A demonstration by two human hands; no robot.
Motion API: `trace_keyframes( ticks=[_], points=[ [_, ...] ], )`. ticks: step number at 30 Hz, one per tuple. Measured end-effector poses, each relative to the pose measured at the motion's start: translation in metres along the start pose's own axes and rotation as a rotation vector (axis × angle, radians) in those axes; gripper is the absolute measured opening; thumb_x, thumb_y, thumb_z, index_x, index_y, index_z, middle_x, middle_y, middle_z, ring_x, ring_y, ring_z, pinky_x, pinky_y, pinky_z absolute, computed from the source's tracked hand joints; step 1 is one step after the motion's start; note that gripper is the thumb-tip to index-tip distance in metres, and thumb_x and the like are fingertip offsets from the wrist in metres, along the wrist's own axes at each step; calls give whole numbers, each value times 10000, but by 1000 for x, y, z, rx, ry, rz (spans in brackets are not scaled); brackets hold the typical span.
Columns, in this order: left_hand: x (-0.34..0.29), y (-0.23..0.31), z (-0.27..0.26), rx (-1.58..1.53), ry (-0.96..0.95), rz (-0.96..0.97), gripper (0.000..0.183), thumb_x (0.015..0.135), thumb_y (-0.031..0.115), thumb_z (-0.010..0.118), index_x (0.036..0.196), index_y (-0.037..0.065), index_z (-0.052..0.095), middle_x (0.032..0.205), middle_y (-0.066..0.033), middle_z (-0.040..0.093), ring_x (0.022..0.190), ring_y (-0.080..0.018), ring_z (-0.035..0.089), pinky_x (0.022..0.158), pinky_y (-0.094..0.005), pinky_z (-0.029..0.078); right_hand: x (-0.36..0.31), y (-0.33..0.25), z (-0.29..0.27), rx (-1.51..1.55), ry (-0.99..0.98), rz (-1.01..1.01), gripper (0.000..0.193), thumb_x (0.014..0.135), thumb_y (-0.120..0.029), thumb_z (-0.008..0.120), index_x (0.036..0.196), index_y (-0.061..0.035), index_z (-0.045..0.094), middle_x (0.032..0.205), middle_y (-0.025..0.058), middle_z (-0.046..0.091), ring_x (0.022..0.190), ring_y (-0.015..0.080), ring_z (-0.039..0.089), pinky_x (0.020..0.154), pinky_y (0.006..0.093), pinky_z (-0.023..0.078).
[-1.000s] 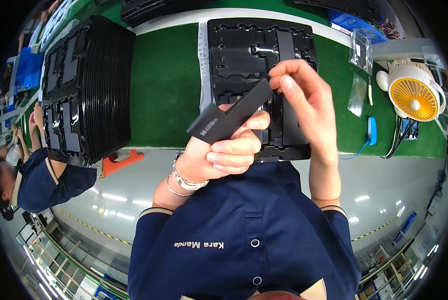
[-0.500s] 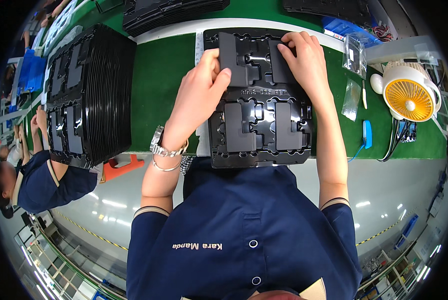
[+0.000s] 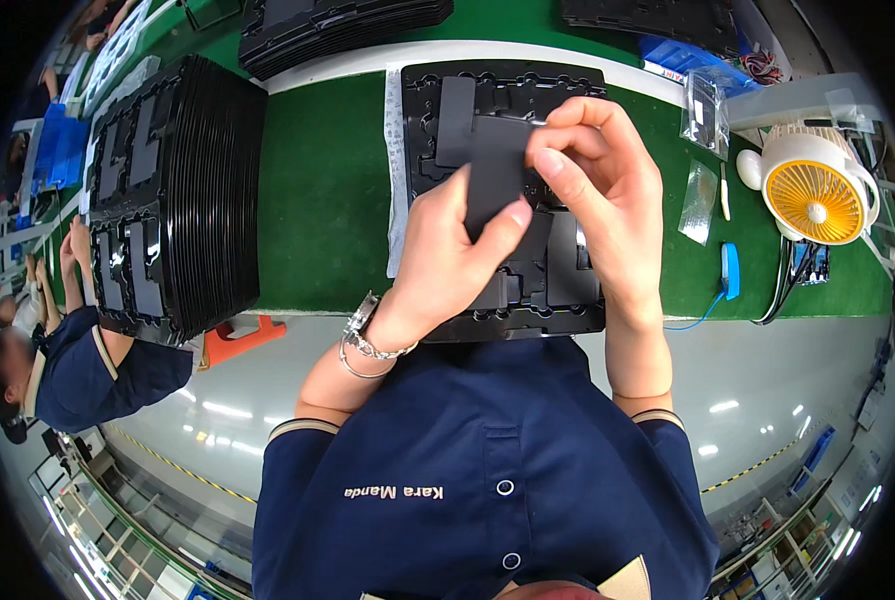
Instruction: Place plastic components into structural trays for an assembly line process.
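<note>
A flat black piece [image 3: 499, 165] is held tilted above the black moulded tray [image 3: 528, 328] in front of me. My left hand [image 3: 448, 250] grips its lower left part, the thumb lying across the front. At its upper right edge, the curled fingers and thumb of my right hand [image 3: 603, 180] close together; the exact contact is hard to make out. Another flat black piece [image 3: 456, 120] lies in the tray's upper left pocket. One more dark piece [image 3: 571, 265] sits at the lower right, and my hands partly cover the one at the lower left.
A tall stack of black trays [image 3: 208, 190] stands at the left, with more trays [image 3: 338, 30] at the back. On the right are a yellow-and-white fan [image 3: 816, 205], clear plastic bags [image 3: 706, 115] and a blue tool with a cord [image 3: 731, 270]. A co-worker [image 3: 118, 365] sits at far left.
The upper right piece has come out of its pocket and is now between my hands. My left hand has left the upper left piece and moved right; my right hand has come down and turned inward.
</note>
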State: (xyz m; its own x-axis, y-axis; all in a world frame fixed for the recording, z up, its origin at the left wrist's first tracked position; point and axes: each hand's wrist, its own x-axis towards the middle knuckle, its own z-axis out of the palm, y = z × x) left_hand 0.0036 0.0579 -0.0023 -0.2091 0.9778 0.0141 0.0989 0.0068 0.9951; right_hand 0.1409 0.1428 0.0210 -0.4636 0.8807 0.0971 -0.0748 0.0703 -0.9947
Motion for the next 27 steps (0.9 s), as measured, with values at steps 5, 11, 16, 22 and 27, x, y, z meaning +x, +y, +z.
trace_keyframes(
  ticks=[5, 11, 16, 22, 27],
  points=[
    [-6, -5, -4, -183, 56, -13, 167, 891, 103, 635, 1019, 2, 600, 812, 12, 594, 734, -63, 523, 661, -249, 449, -17, 3, 4, 33, -77, 112, 139, 910, -88, 643, 998, 4, 588, 888, 17, 615, 848, 87, 580, 817, 246, 474],
    [-8, 0, 1, -243, 43, 1, 195, 912, 112, 614, 1064, -6, 588, 914, -4, 623, 823, -75, 553, 735, -247, 468, -20, 3, 8, 50, -106, 148, 107, 931, -93, 606, 922, 12, 586, 859, 15, 605, 819, 78, 566, 766, 241, 469],
    [-12, -3, 0, -251, 52, -6, 219, 923, 144, 605, 1079, -8, 586, 913, -11, 629, 804, -95, 563, 724, -263, 477, -21, 4, 11, -65, -79, -13, 78, 877, -47, 626, 880, 18, 584, 820, 40, 599, 775, 124, 578, 729, 259, 468],
    [-11, -3, -3, 86, 97, 171, 262, 894, 167, 629, 1085, -6, 583, 847, -79, 639, 741, -145, 606, 677, -298, 496, -22, 9, 15, -286, -33, -274, 90, 812, -14, 653, 860, 23, 586, 801, 68, 595, 744, 175, 588, 702, 277, 462],
    [-11, -7, -4, 25, 128, 175, 260, 890, 150, 621, 1093, -7, 579, 867, -99, 655, 755, -163, 632, 678, -307, 507, -24, 7, 17, 145, -62, 120, 101, 902, -79, 644, 914, 14, 604, 838, 13, 609, 787, 80, 567, 704, 234, 461]
  ],
)
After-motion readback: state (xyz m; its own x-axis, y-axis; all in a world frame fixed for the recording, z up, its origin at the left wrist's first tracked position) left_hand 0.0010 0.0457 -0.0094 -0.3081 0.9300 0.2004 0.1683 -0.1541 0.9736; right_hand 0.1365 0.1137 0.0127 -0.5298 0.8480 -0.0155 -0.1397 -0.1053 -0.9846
